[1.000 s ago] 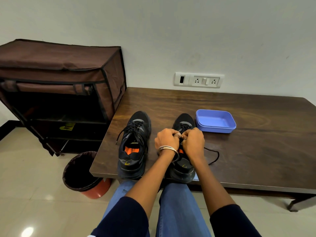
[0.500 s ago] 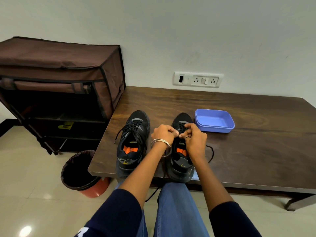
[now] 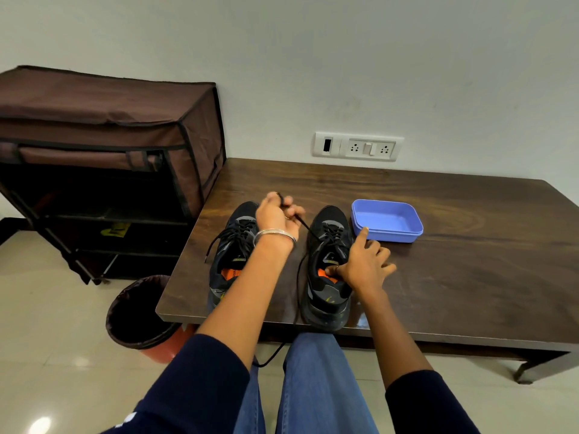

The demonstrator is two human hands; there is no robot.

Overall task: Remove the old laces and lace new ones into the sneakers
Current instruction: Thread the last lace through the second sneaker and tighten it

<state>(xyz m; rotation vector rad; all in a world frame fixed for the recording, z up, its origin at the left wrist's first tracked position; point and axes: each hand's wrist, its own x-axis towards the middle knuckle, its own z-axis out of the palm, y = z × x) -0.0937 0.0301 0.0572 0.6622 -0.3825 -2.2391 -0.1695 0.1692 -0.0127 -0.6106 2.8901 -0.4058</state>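
We are pinching the lace (image 3: 303, 225) taut with our left hand (image 3: 275, 219); our right hand (image 3: 360, 264), fingers spread, is bracing the right sneaker (image 3: 329, 264) (near the table's (image 3: 470, 261) front edge) against the pull.

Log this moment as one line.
left hand pulls lace | right hand steadies right sneaker | left sneaker laced

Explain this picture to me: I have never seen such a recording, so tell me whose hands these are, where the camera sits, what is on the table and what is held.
No machine here: a person wears one wide-angle camera on the head, looking down at their own arms. On the table stand two black sneakers, the left sneaker and the right sneaker, with a blue tray beside them. The left hand pinches a black lace and holds it up from the right sneaker. The right hand steadies that sneaker, fingers spread. A bin stands on the floor.
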